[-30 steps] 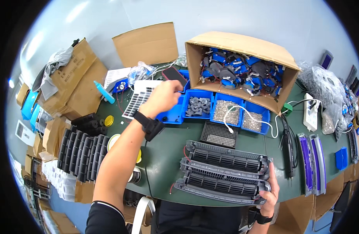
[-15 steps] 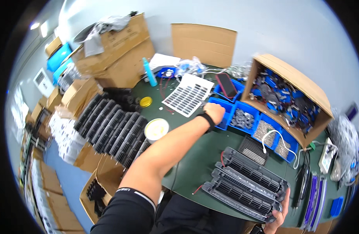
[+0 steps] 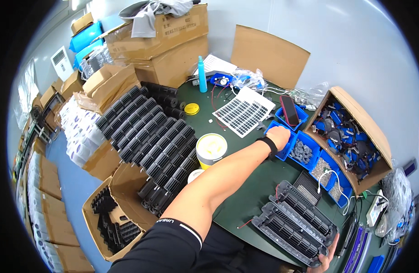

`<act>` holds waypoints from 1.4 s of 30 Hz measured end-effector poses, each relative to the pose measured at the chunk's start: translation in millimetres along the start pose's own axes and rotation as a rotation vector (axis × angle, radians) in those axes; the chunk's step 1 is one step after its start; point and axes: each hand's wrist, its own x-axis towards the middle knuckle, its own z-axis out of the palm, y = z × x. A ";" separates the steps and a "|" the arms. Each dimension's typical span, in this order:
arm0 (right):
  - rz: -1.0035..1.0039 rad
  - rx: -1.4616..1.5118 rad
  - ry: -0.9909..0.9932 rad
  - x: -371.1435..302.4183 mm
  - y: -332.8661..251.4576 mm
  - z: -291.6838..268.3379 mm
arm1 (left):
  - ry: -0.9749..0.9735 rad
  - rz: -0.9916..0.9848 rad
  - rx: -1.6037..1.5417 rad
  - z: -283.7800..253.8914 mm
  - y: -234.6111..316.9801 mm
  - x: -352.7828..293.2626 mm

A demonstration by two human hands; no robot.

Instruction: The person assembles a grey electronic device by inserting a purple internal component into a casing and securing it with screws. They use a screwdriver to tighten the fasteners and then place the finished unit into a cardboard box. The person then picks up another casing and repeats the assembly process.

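My left arm reaches across the table, and my left hand [image 3: 278,135] dips into a blue bin [image 3: 287,148]; its fingers and the bin's contents under it are hidden. Close by stands another blue bin with small grey parts [image 3: 301,151]. At the front right, my right hand [image 3: 328,258] grips the right end of a black fan housing [image 3: 289,236] with a slatted roller inside. A second black fan housing [image 3: 306,207] lies alongside it, further back. From their left ends stick out thin red wires [image 3: 245,224].
Stacked black slatted rollers [image 3: 157,132] fill the left, beside a white-and-yellow tub [image 3: 211,146]. A label sheet [image 3: 244,111], a phone [image 3: 289,110] and a carton of blue-and-black parts [image 3: 348,141] lie behind. Bins of small metal pieces [image 3: 321,173] and a white cable [image 3: 339,182] sit right.
The view has turned left, so everything sits further right in it. My left hand stays at the same blue bin, and my right hand stays on the fan housing.
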 end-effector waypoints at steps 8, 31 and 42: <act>0.093 0.195 0.112 1.0 2.9 -5.4 | 0.384 0.211 -0.436 -37.2 24.8 -80.8; 0.144 0.088 0.182 -8.3 23.0 -25.3 | -0.040 -0.191 -1.233 35.7 42.4 -182.6; 0.165 0.084 0.199 -7.5 22.6 -25.6 | -0.105 -0.261 -1.321 43.9 35.9 -178.6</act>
